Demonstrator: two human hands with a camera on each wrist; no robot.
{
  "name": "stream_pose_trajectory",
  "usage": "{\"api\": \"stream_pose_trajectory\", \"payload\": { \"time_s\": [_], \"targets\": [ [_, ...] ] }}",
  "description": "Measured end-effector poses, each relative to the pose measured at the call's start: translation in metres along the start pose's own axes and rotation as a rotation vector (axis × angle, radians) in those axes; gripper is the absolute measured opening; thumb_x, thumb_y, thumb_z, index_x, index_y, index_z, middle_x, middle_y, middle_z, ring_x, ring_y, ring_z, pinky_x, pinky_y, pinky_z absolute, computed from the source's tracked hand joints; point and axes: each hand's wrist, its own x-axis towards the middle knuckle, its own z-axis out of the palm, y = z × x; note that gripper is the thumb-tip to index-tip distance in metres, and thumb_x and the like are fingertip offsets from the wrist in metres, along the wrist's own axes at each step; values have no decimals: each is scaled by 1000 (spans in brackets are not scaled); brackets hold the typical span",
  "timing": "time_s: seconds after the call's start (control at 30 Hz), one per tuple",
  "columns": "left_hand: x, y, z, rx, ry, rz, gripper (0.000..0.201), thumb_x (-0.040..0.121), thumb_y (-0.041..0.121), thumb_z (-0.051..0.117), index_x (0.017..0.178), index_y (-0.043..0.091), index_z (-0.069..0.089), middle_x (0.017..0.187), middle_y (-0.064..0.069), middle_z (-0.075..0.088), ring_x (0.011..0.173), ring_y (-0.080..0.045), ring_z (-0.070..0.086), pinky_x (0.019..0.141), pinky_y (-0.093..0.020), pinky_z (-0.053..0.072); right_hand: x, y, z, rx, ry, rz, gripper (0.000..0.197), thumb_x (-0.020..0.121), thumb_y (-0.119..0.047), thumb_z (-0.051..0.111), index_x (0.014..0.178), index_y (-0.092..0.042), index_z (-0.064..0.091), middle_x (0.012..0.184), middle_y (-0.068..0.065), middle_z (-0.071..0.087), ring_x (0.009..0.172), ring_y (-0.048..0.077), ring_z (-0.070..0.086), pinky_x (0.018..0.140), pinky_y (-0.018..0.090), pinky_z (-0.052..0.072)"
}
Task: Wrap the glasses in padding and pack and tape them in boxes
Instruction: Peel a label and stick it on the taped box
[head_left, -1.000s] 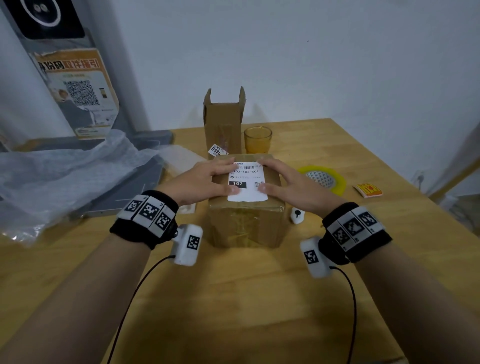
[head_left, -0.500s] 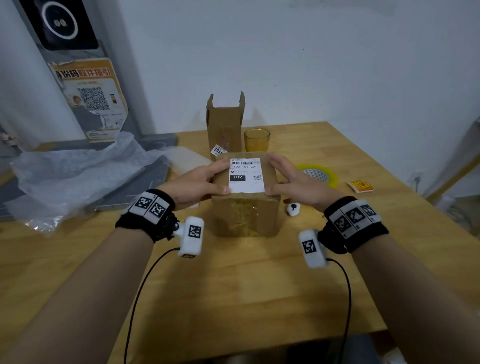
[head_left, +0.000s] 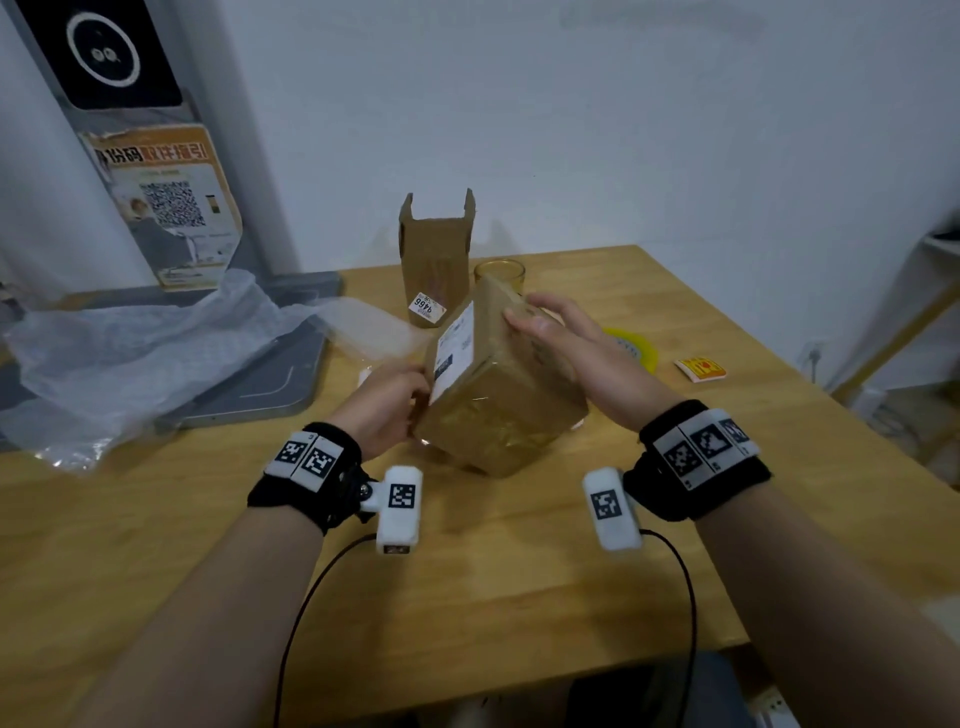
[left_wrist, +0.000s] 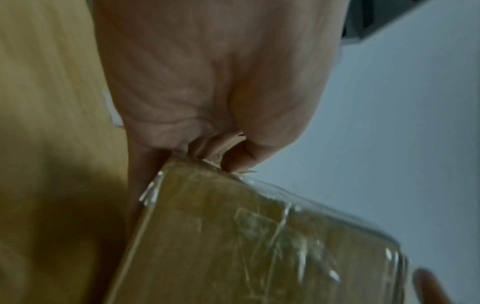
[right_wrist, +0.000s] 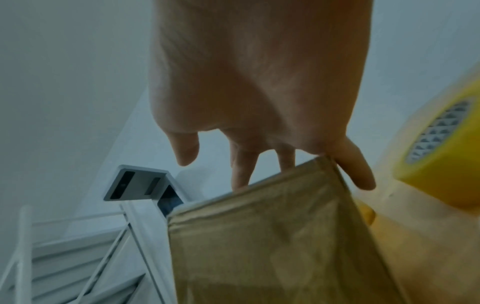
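Holding the taped box tilted above the table, I had it between both hands. My left hand gripped its lower left edge, thumb on the white label and fingers curled underneath; the left wrist view showed the thumb pressed at the taped corner. My right hand lay against the box's right side with its fingers nearly straight and spread, resting along the top edge. From the head view I could not tell whether the box's lowest corner touched the table or hung just above it.

Beyond the box, a roll of yellow tape lay on the table behind my right hand, with a small orange packet farther right. A sheet of clear bubble wrap spread over the left side. At the back stood an open box with its flaps up, and just beside it a glass, partly hidden by the tilted box.
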Motion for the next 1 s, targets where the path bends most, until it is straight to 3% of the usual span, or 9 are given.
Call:
{"api": "stream_pose_trajectory", "payload": {
  "time_s": [0.07,0.17,0.23,0.4,0.57,0.67,0.73,0.87,1.0],
  "targets": [
    [4,-3,-1,148,61,-15,34,99,-2,39,113,5,70,106,-23,66,91,-30,62,73,-39,56,-1,-9,7,-77,-56,-17,47,102,-56,55,146,-43,44,126,-33,65,124,-2,58,105,26,46],
    [2,0,-8,428,105,-25,31,97,1,49,115,12,72,106,-13,71,99,-21,62,89,-43,55,4,-12,19,-134,-48,-47,43,106,-46,53,146,-34,46,118,-23,73,121,-2,60,95,21,46],
    [-3,4,-11,435,125,-13,28,98,5,54,113,17,74,110,-5,73,104,-20,66,92,-42,55,9,-10,25,-138,5,-60,36,105,-42,55,139,-32,51,110,-17,77,117,-2,62,88,23,46],
    [-19,19,1,69,100,51,23,103,28,60,113,13,73,108,-9,77,92,-29,76,74,-39,64,15,2,27,-84,72,-62,30,102,-38,63,131,-32,59,112,-12,77,113,1,65,77,18,49],
    [-14,36,22,186,94,159,17,100,10,63,110,21,70,117,-3,75,105,-23,72,79,-34,61,18,4,10,-86,128,-143,28,103,-24,61,131,-26,59,101,-8,80,102,0,70,83,22,54],
    [-9,50,35,344,179,279,42,98,6,61,138,21,58,134,8,60,115,-16,61,74,-22,51,19,12,-18,-64,240,-205,24,102,-17,61,126,-21,62,96,-3,81,103,6,72,89,31,56],
    [-5,61,47,422,254,374,48,97,12,60,142,27,55,139,8,55,118,-13,56,74,-21,48,18,19,-41,-51,326,-209,19,99,-18,66,118,-16,64,91,1,80,93,11,74,79,32,56],
    [1,80,86,436,231,529,33,96,11,57,121,30,67,126,10,61,101,-2,57,75,-18,47,14,39,-88,-58,503,-128,26,92,-26,77,87,-18,53,78,12,72,64,15,69,59,32,52],
    [11,87,133,454,144,567,27,94,7,57,108,24,73,113,13,65,78,0,58,58,-7,45,14,66,-138,-157,606,4,16,84,-16,68,75,-14,55,64,11,67,58,23,63,59,37,49]
  ]
}}
